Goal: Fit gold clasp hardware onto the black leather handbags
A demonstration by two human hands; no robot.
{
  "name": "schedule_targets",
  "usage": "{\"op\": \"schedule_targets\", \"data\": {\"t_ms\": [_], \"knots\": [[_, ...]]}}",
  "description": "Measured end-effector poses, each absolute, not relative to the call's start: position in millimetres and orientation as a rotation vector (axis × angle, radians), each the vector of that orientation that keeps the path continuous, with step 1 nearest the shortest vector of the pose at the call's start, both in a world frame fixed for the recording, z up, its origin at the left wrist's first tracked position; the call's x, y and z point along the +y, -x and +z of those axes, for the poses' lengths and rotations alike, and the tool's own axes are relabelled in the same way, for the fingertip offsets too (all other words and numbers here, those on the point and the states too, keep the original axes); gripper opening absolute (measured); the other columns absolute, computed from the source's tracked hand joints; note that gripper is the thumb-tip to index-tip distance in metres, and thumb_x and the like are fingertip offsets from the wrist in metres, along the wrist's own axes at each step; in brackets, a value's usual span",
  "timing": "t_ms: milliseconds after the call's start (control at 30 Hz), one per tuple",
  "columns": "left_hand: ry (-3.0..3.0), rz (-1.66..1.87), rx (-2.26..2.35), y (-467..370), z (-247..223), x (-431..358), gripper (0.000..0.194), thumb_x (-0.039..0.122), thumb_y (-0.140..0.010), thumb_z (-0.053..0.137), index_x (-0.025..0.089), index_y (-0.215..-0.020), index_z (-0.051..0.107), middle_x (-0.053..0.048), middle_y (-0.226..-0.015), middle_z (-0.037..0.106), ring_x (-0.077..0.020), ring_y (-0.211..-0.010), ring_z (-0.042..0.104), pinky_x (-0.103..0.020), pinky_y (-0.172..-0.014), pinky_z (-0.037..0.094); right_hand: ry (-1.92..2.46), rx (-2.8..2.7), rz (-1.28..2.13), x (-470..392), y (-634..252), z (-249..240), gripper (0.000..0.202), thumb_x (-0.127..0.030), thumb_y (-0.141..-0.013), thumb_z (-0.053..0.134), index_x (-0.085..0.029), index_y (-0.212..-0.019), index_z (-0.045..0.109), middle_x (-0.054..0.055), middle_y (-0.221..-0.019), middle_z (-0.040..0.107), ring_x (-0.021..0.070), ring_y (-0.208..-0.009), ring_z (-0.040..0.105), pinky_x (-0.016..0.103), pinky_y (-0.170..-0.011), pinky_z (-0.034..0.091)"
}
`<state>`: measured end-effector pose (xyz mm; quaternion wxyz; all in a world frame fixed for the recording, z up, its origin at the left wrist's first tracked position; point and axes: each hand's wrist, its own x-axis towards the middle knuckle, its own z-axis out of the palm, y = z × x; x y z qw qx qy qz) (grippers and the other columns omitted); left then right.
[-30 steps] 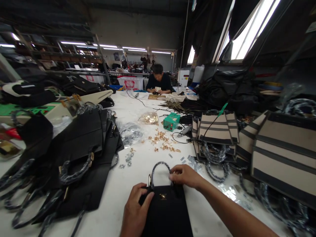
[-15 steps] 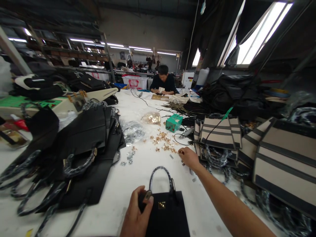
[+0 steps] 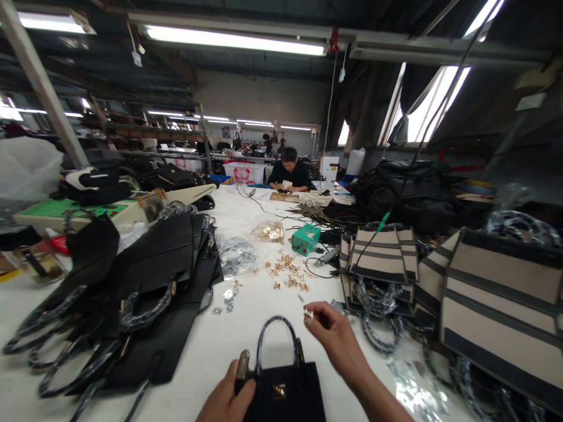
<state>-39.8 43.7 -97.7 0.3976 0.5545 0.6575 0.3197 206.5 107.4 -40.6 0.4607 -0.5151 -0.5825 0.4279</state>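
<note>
Pinching right hand [image 3: 338, 340]: gold fitting [image 3: 308, 314].
Left hand [image 3: 229, 400]: we grip a black bag [image 3: 303, 394].
Handle [image 3: 276, 319]: arched between our hands.

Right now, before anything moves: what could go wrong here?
Two risks:
1. The small gold piece sits at the fingertips of the right hand; it might slip and be hard to pick out from the loose gold pieces scattered on the table.
2. The left hand holds the black handbag near one top corner, so a sideways push could perhaps twist it.
</note>
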Motion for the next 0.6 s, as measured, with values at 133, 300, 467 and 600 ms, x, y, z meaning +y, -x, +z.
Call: {"op": "schedule_targets", "data": {"t_ms": [133, 300, 467, 600], "knots": [[-1.236, 0.925, 1.574, 27.7, -76.7, 79.8, 0.031, 0.046, -0.084, 0.047, 0.019, -0.092, 0.059, -0.004, -0.083, 0.07, -0.0264, -0.087, 0.066, -0.037, -0.081, 0.049, 1.12, -1.35, 1.31, 69.0, -167.9, -42.5, 0.026, -0.039, -0.073, 0.073, -0.019, -0.089, 0.071, -0.007, -0.057, 0.037, 0.0102, -0.055, 0.033, 0.024, -0.053, 0.03], [-0.939, 1.225, 1.6, 12.2, -87.9, 99.5, 0.043, 0.058, -0.075, 0.061, 0.017, -0.086, 0.062, -0.005, -0.078, 0.07, -0.026, -0.082, 0.066, -0.035, -0.076, 0.05, 1.121, -1.264, 1.339, 71.3, -143.5, -77.5, 0.024, -0.037, -0.076, 0.069, -0.018, -0.091, 0.068, -0.003, -0.066, 0.054, 0.0123, -0.06, 0.047, 0.023, -0.055, 0.037], [-0.607, 1.187, 1.315, 16.8, -106.5, 84.4, 0.043, 0.056, -0.073, 0.07, 0.013, -0.079, 0.066, -0.007, -0.064, 0.069, -0.0231, -0.061, 0.066, -0.035, -0.063, 0.053, 1.095, -1.216, 1.452, 78.6, -148.0, -106.5, 0.026, -0.033, -0.075, 0.07, -0.019, -0.095, 0.063, 0.001, -0.084, 0.064, 0.016, -0.07, 0.06, 0.026, -0.06, 0.05], [-0.517, 1.15, 1.224, 26.3, -112.8, 81.1, 0.034, 0.043, -0.072, 0.076, 0.011, -0.082, 0.07, -0.008, -0.066, 0.071, -0.0187, -0.055, 0.064, -0.028, -0.053, 0.05, 1.143, -1.248, 1.444, 79.6, -150.0, -113.5, 0.026, -0.04, -0.082, 0.068, -0.017, -0.093, 0.064, 0.003, -0.083, 0.066, 0.017, -0.073, 0.064, 0.029, -0.065, 0.054]]}}
